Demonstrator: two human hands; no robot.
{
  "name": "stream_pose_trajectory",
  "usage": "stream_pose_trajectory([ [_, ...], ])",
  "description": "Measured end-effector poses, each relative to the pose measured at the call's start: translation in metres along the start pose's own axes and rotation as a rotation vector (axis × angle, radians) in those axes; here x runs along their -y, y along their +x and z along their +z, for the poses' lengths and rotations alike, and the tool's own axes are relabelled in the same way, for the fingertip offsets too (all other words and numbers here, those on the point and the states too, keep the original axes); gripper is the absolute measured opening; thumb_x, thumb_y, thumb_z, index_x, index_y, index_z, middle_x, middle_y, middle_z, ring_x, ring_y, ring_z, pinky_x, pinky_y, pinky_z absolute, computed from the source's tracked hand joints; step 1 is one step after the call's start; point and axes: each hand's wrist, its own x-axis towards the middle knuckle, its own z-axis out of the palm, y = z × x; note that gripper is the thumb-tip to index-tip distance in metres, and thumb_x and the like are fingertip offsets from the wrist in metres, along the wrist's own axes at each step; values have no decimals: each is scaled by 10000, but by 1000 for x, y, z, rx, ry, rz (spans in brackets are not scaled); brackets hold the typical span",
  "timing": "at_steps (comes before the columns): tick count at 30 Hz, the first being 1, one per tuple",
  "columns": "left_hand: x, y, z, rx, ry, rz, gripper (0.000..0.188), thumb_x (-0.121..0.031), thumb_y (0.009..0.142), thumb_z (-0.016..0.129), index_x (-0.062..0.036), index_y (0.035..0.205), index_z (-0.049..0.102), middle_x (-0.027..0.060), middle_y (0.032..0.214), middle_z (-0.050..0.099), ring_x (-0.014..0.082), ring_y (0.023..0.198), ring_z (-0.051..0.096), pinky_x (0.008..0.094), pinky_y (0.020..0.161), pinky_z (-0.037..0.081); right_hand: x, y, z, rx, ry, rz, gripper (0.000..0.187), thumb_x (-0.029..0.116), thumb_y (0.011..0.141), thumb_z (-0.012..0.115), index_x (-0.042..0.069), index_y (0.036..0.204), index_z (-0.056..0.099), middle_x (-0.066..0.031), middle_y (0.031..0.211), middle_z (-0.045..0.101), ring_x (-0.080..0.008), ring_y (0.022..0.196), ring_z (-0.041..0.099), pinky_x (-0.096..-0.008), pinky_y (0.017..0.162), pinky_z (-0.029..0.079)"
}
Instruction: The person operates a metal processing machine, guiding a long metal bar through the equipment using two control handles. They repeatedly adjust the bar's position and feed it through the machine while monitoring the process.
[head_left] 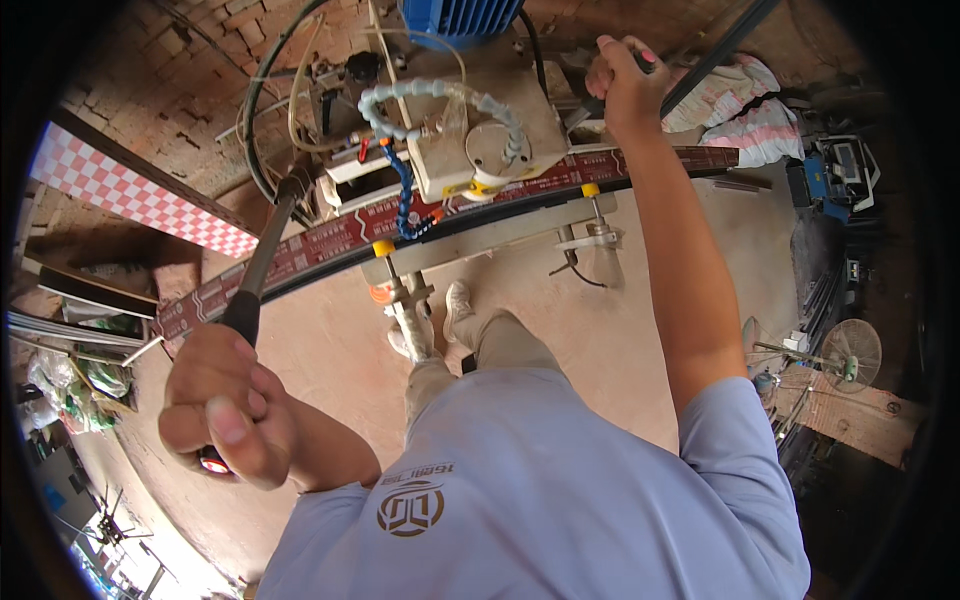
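Note:
My left hand (pixel 225 410) is closed round the black grip of a long metal lever (pixel 268 245), which slopes up to the left side of a machine (pixel 490 125). Farther off on the right, my right hand (pixel 630 85) wraps a dark handle (pixel 645 62) beside the machine's body. Across the front lies a long profile (pixel 375 222) in printed red film. Two clamps with yellow caps, one at left (pixel 385 248) and one at right (pixel 591 190), stand at its near side. A blue segmented hose (pixel 405 195) hangs down to the profile. The cutting point is hidden.
A blue motor (pixel 465 20) tops the machine, with a pale segmented hose (pixel 430 90) below it. A red-and-white checked panel (pixel 140 185) stands at left, plastic bags (pixel 75 385) under it. White sacks (pixel 745 125) and a fan (pixel 852 352) are at right.

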Motion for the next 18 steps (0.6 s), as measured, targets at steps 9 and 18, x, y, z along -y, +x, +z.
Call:
stream_pose_trajectory([
  [9, -8, -17, -7, 27, 29, -20, 223, -105, 845, 539, -91, 677, 393, 13, 545, 395, 132, 516, 366, 351, 563, 392, -1, 0, -2, 22, -29, 46, 306, 86, 891, 644, 73, 657, 448, -27, 547, 449, -134, 461, 401, -318, 470, 335],
  [18, -19, -29, -12, 53, 42, -135, 247, -107, 872, 537, -117, 673, 392, 16, 598, 401, 158, 629, 416, 371, 695, 378, -3, -1, -6, 57, 25, 94, 286, 77, 878, 673, 65, 667, 481, -15, 547, 465, -103, 473, 421, -287, 465, 352],
])
